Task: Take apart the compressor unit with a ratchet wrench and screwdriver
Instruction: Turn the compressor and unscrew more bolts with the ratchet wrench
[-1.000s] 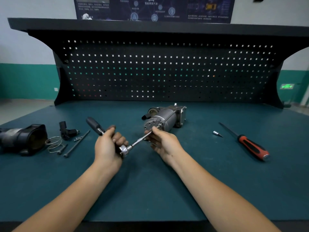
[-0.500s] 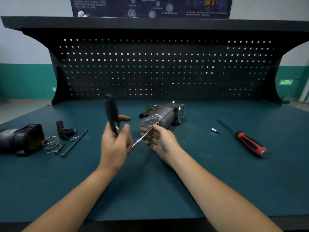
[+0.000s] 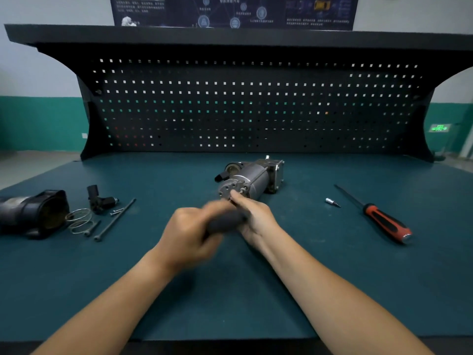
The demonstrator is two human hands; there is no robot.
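the compressor unit (image 3: 252, 178) lies on its side about midway along the table (image 3: 230, 303), nearer the far edge, with its round end cap facing the person. it's a grey metal cylinder with several holes in the cap, a square flanged block at the far end and a black fitting jutting off its left side. no brand or label on it can be read.

the left hand (image 3: 188, 235) is a blur, fingers wrapped round the dark handle of the ratchet wrench (image 3: 225, 222), which crosses in front of the right hand (image 3: 257, 217). the right hand's fingertips touch the end cap. whether they pinch anything there, i cannot tell. the two hands sit close together.

toward the right edge lies the screwdriver (image 3: 384, 220), red and black handle, with a small silver bit (image 3: 332, 201) near its shaft. toward the left edge are a black housing (image 3: 33, 213), a wire coil (image 3: 79, 220), a black connector (image 3: 98, 199) and long bolts (image 3: 115, 219).

the poster (image 3: 230, 11) above the pegboard (image 3: 256, 103) carries writing too small to read, and so does the green sign (image 3: 439, 128).
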